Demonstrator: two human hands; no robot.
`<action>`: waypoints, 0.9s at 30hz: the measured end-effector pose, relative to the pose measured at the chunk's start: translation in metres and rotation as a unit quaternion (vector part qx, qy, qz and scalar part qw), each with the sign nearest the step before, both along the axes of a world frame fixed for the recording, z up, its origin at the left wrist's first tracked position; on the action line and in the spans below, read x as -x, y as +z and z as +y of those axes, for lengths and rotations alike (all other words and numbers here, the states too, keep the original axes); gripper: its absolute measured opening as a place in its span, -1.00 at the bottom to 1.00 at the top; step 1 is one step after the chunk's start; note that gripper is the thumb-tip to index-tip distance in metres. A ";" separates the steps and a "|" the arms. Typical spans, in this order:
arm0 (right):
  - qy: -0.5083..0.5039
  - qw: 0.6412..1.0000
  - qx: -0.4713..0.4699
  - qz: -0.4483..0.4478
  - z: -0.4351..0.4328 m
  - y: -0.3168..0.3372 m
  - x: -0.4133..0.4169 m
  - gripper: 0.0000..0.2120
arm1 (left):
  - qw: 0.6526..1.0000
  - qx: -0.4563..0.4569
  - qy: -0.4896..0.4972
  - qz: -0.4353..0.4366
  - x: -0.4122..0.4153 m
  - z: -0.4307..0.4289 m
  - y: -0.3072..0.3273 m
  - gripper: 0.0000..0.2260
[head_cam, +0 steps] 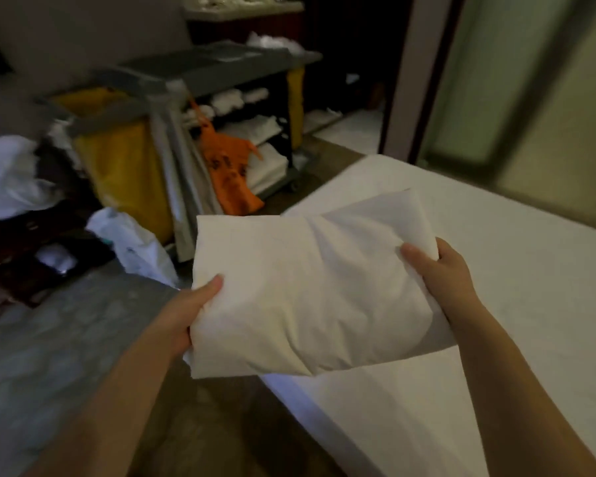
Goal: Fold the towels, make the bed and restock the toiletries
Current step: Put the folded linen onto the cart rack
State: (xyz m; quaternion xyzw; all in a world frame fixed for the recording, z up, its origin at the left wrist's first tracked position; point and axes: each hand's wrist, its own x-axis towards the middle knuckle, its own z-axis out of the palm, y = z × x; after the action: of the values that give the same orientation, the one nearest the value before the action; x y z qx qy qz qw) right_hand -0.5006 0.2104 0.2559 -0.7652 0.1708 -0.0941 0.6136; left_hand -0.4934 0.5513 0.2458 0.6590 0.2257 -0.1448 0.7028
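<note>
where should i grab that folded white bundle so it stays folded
Take the folded white bundle by its two side edges, one hand coming in from each side with the thumb on top, as the left hand and right hand do. It is wide, soft and layered, with a loose flap at the top right, so a one-sided grip would probably let it sag open.

The folded sheet (310,290) hides the fingers of the left hand (183,315) and right hand (443,270), the bed (503,321) runs off the right and bottom edges, and the print on the orange bag (229,166) is too blurred to read.
</note>
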 end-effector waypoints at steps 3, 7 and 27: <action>0.040 0.999 -0.011 0.000 0.088 0.020 -0.050 -0.74 | 0.998 -0.006 0.047 -0.041 -0.025 0.088 0.025 -0.75; 0.081 0.997 -0.002 0.006 0.171 0.035 -0.115 -0.75 | 0.994 -0.032 0.091 -0.060 -0.075 0.167 0.046 -0.70; 0.159 0.986 0.040 0.007 0.336 0.051 -0.506 -0.39 | 0.976 -0.113 0.109 -0.151 -0.482 0.276 0.074 -0.55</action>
State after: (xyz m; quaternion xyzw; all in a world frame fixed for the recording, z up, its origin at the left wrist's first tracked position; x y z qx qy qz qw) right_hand 0.0056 0.5460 0.3071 -0.8073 0.0470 0.0029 0.5882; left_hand -0.0116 0.8271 0.3195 0.7197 0.2026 0.0605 0.6613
